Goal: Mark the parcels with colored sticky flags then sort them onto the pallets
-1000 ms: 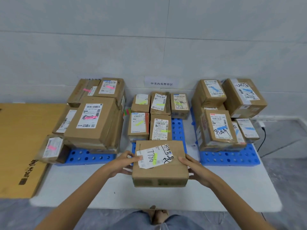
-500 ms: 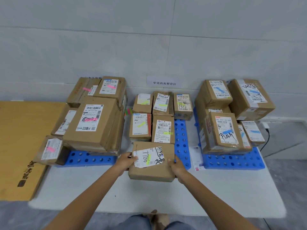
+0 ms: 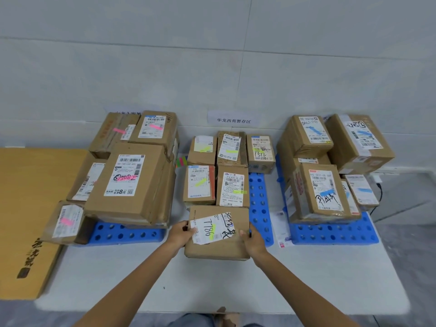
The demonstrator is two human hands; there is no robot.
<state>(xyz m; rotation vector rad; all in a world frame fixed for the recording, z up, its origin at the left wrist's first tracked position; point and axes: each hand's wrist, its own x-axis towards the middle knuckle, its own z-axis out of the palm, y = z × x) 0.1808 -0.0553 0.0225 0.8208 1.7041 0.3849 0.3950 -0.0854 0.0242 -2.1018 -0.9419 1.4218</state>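
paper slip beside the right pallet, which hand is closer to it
Right. The right hand grips the right edge of the parcel, just left of the slip; the left hand holds its left edge, farther away.

left hand (image 3: 180,234) grips the left edge of a brown parcel (image 3: 217,249); right hand (image 3: 251,239) grips its right edge; the white label on top carries a yellow-green flag (image 3: 211,234); the brown parcel sits at the front of the middle blue pallet (image 3: 259,204), against the yellow-flagged parcels (image 3: 232,185) behind it; pink-flagged parcels (image 3: 153,128) occupy the left pallet (image 3: 122,232); blue-flagged parcels (image 3: 323,192) occupy the right pallet (image 3: 335,232); all pallets rest on a white surface (image 3: 212,286).
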